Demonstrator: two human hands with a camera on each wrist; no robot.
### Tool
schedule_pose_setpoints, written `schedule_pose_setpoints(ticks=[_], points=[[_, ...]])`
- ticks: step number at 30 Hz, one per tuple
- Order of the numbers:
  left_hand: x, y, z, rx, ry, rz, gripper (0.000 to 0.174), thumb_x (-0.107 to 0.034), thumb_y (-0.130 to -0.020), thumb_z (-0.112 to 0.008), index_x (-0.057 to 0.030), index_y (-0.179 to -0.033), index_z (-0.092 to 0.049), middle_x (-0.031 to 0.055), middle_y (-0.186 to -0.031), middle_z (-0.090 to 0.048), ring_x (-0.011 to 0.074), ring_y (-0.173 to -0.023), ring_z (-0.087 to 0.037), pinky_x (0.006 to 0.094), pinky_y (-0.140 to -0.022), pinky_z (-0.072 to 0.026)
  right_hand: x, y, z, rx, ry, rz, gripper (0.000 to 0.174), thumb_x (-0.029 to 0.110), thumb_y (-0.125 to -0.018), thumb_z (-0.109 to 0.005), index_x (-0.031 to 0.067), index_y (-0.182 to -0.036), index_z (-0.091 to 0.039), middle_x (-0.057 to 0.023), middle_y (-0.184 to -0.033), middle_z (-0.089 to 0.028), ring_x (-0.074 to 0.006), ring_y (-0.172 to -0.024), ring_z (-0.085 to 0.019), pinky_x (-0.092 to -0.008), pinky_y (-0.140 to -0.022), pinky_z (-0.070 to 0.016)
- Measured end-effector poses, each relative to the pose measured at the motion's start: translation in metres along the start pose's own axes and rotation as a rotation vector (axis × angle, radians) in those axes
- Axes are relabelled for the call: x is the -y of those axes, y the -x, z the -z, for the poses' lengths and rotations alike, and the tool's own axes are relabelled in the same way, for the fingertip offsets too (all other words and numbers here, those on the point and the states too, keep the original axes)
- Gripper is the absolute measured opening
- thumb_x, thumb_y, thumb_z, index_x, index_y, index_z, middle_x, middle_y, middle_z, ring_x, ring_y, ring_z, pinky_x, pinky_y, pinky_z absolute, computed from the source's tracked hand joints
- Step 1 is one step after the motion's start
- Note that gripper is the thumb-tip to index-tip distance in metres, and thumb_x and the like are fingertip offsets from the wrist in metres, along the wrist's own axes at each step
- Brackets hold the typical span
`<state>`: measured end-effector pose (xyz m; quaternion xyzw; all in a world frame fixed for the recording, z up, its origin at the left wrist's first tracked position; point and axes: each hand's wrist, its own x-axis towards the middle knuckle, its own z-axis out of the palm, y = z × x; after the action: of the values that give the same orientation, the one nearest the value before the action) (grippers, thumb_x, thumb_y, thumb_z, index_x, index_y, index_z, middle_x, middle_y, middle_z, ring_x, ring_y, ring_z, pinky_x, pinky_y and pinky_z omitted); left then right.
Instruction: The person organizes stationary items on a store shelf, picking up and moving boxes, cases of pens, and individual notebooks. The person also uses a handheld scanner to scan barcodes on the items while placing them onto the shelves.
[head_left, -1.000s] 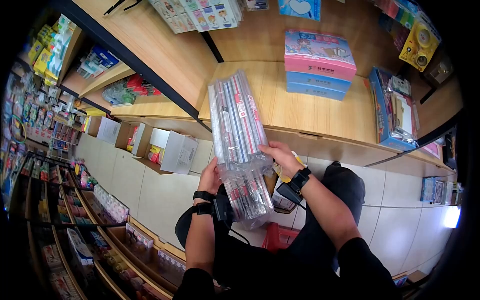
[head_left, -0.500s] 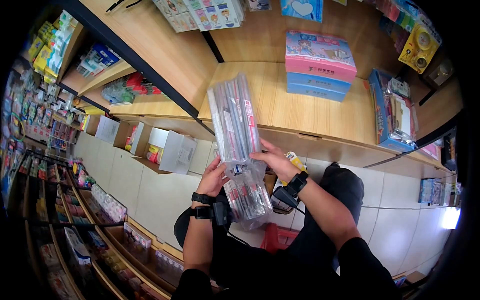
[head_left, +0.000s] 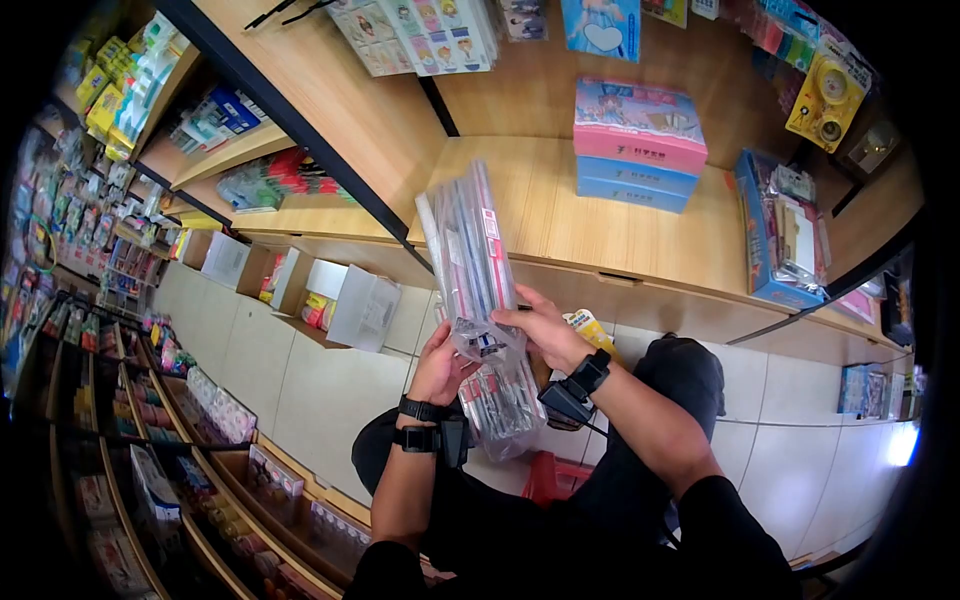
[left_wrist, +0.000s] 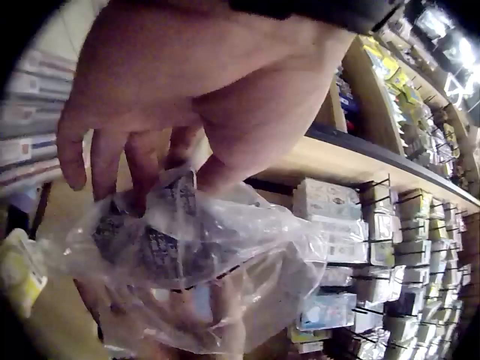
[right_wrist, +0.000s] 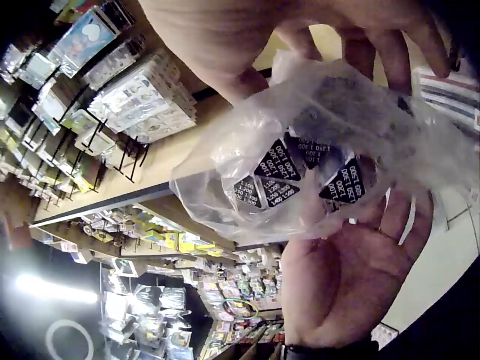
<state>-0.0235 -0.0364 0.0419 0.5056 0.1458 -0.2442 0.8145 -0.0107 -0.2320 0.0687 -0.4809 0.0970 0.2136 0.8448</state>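
Observation:
A clear plastic bag of long striped rulers (head_left: 468,255) slants up from both hands in the head view. My left hand (head_left: 437,372) grips its near end from the left; my right hand (head_left: 545,332) holds it from the right, thumb on top. In the left wrist view, the left hand (left_wrist: 202,97) has fingers and thumb on the crumpled plastic (left_wrist: 262,247). Black triangular ends (right_wrist: 277,169) with white numbers show through the bag in the right wrist view, between the right hand (right_wrist: 322,37) and the left palm (right_wrist: 352,277). A second bagged bundle (head_left: 503,405) lies below the hands.
A wooden shelf (head_left: 540,230) carries stacked pink and blue boxes (head_left: 640,150) and a blue tray of goods (head_left: 785,230). Open cartons (head_left: 350,305) stand on the tiled floor at left. A red stool (head_left: 550,478) is near the knees; packets hang above the shelf.
Both hands have shifted along the upper bundle toward its near end, which has tipped up and shows its dark ends. The head view has shifted slightly.

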Motion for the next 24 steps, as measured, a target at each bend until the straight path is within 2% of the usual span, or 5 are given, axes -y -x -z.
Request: schedule_pose_setpoints(ticks=[8,13,17,21,24], points=[[0.0,0.076,-0.013,-0.089,-0.025,-0.081,0.035,-0.013,-0.091,-0.046,-0.0108,-0.126,-0.042,0.0069,-0.112,-0.058,0.0202,-0.098,-0.059,0.0387,-0.082,-0.0492,-0.028,0.031,-0.016,0.119,-0.005,-0.104,0.069,0.021,-0.077,-0.069,0.0073,-0.135,-0.033,-0.0066,-0.11,-0.057,-0.0161,-0.097,-0.055,-0.03,-0.076,-0.0443],[0.015,0.133,-0.008,-0.196,0.056,-0.171,0.038,-0.008,-0.09,-0.046,-0.0067,-0.127,-0.039,0.0064,-0.11,-0.057,0.0173,-0.092,-0.06,0.0309,-0.077,-0.0494,-0.039,0.067,-0.042,0.167,0.13,-0.179,0.072,0.023,-0.078,-0.069,0.0056,-0.136,-0.031,-0.0072,-0.108,-0.057,-0.0138,-0.095,-0.054,-0.0254,-0.074,-0.0428],[0.022,0.159,0.007,-0.255,0.092,-0.169,0.034,-0.01,-0.09,-0.045,-0.0083,-0.124,-0.042,0.0041,-0.107,-0.057,0.0151,-0.091,-0.059,0.0298,-0.077,-0.0481,-0.062,0.063,-0.058,0.25,0.152,-0.177,0.071,0.025,-0.078,-0.068,0.002,-0.134,-0.031,-0.006,-0.102,-0.058,-0.0086,-0.083,-0.052,-0.0215,-0.057,-0.0381],[0.029,0.167,0.033,-0.317,0.152,-0.109,0.034,-0.016,-0.091,-0.047,-0.0147,-0.125,-0.043,0.0023,-0.106,-0.057,0.0142,-0.091,-0.057,0.0309,-0.079,-0.0463,-0.074,0.047,-0.072,0.346,0.261,-0.332,0.059,0.028,-0.082,-0.062,0.0137,-0.133,-0.036,0.0019,-0.1,-0.058,-0.0062,-0.078,-0.051,-0.0219,-0.059,-0.036],[0.025,0.151,0.042,-0.389,0.26,-0.029,0.029,-0.024,-0.087,-0.053,-0.0162,-0.115,-0.046,0.001,-0.099,-0.056,0.0153,-0.086,-0.055,0.0323,-0.073,-0.0454,-0.066,0.018,-0.087,0.351,0.375,-0.472,0.037,0.035,-0.081,-0.06,0.019,-0.114,-0.05,0.0055,-0.093,-0.054,-0.0092,-0.076,-0.051,-0.0342,-0.068,-0.0382]])
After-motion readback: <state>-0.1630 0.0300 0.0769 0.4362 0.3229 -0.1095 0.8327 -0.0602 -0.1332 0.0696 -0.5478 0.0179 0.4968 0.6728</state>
